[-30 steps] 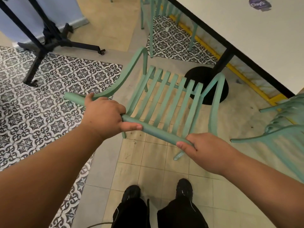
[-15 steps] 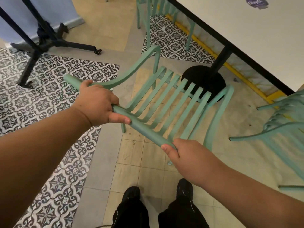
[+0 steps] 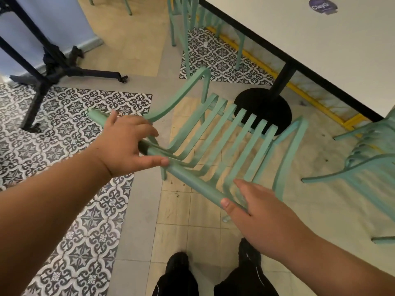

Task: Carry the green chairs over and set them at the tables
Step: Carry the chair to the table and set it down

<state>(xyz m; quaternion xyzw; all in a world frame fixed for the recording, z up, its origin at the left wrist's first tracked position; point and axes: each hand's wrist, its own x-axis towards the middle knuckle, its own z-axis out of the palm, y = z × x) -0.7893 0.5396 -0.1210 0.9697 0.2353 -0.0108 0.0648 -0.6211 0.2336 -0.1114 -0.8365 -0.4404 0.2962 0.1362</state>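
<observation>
A green slatted chair (image 3: 235, 142) stands on the floor in front of me, its seat facing the white table (image 3: 320, 50). Its round top rail (image 3: 192, 180) runs diagonally between my hands. My left hand (image 3: 126, 144) hovers over the left part of the rail with its fingers spread and only the thumb touching. Over the rail's right end lies my right hand (image 3: 260, 214), fingers stretched out flat and the thumb resting against the rail. Neither hand grips the chair.
The table's black round base (image 3: 265, 110) lies just beyond the chair seat. A second green chair (image 3: 367, 163) stands at the right, a third (image 3: 183, 28) at the table's far side. A black folding stand (image 3: 53, 63) is at the left. My feet (image 3: 177, 265) are below.
Both hands gripped the top rail before; now their fingers have opened and lifted off. The chair has shifted towards the table and turned slightly.
</observation>
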